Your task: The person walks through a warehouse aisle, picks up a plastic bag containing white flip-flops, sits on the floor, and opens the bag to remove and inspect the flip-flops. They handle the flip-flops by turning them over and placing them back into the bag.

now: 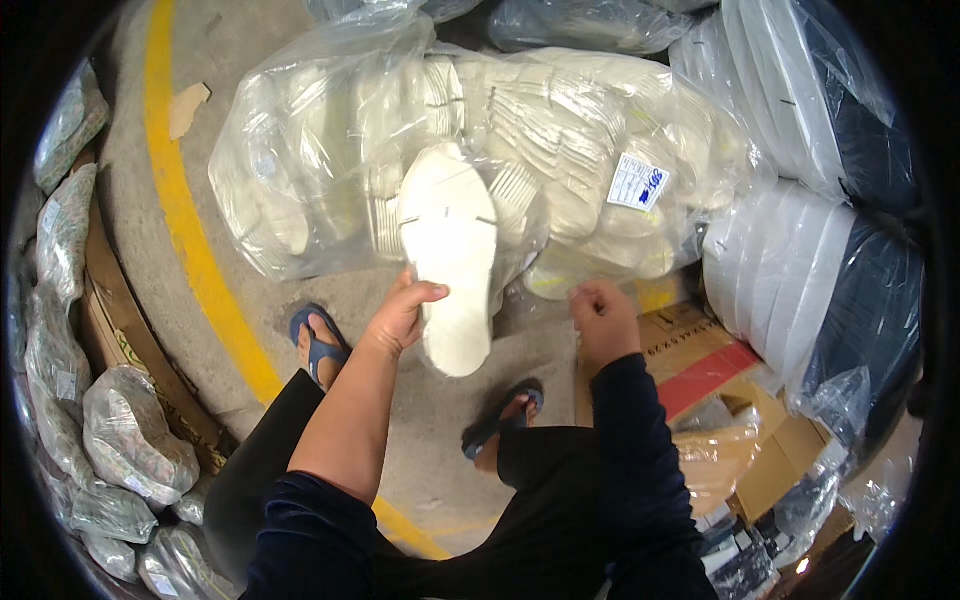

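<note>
A cream-white shoe insole [448, 260] is upright in front of me, toe end away, with short dark marks at both edges. My left hand [402, 308] grips its left side, thumb lying on the face. My right hand [604, 318] is curled closed beside the near edge of a clear plastic bag [330, 215]; whatever its fingers hold, if anything, is hidden. Stacks of similar insoles [560, 140] fill the bag behind. A white label [638, 182] with print and blue handwriting shows on the bag's right part.
Wrapped bundles of white and dark sheets [790, 270] line the right side, above a cardboard box [690, 365]. At left, several plastic-wrapped packs [135, 435] lie along a cardboard strip [125, 310]. A yellow line [195, 240] crosses the concrete floor; my sandalled feet stand below.
</note>
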The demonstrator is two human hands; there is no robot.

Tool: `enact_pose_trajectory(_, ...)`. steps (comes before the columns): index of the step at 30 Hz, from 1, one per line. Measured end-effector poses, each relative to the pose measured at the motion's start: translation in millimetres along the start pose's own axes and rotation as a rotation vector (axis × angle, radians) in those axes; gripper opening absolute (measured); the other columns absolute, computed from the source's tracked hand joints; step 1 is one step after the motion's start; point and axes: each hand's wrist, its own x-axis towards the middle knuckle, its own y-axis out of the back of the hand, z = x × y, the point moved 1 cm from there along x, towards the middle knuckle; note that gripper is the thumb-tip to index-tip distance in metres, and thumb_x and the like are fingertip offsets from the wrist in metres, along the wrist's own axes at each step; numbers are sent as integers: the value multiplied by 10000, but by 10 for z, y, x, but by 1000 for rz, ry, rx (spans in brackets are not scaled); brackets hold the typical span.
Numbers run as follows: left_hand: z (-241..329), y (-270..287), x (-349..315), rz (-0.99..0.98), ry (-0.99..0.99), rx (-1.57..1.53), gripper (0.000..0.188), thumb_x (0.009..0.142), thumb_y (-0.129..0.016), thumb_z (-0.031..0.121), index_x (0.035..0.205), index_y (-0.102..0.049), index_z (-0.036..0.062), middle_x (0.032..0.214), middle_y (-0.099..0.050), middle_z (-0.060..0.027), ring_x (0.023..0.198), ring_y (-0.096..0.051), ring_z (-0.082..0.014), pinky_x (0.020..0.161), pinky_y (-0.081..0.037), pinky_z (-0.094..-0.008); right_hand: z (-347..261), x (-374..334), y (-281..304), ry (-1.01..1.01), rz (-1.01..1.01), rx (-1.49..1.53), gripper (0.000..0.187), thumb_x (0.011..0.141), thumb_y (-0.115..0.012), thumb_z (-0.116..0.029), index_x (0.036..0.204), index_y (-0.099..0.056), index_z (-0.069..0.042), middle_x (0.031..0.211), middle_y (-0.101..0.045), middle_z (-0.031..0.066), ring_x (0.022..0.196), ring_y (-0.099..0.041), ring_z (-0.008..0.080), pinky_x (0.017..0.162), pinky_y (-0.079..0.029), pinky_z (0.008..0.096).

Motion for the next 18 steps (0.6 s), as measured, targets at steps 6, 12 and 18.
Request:
enact_pose_trajectory(6, 129, 183, 272, 376, -136, 199, 656, 800, -738, 339, 1279, -510, -48, 1136, -636, -149, 1034, -603, -268, 913, -463, -364, 3, 1009, 586, 173, 521, 221, 324, 814, -702, -267, 1013, -653, -17, 878, -697, 118, 865, -663, 292, 808, -502, 361)
enact_pose_trajectory(12, 167, -48, 40, 536, -378, 653, 638, 870, -697, 374, 1278, -512, -80, 1193, -613, -191, 1063, -591, -265, 934, -443, -367, 537, 1365, 1221, -73, 965, 191, 543, 833, -660, -230, 1245, -474, 71, 1300, -499, 295, 1170, -526, 380, 1012, -411, 410)
enact_pose_trajectory(18, -100, -19, -227, 776, -411, 890, 684, 865, -692, 429, 1260, -505, -97, 1186, -608, -236, 1080, -594, -303, 940, -444, -376, 855, 1717, 1039, 53, 812, 442, 624, 836, -704, -268, 1277, -453, 94, 1266, -528, 272, 1165, -541, 366, 1015, -414, 387)
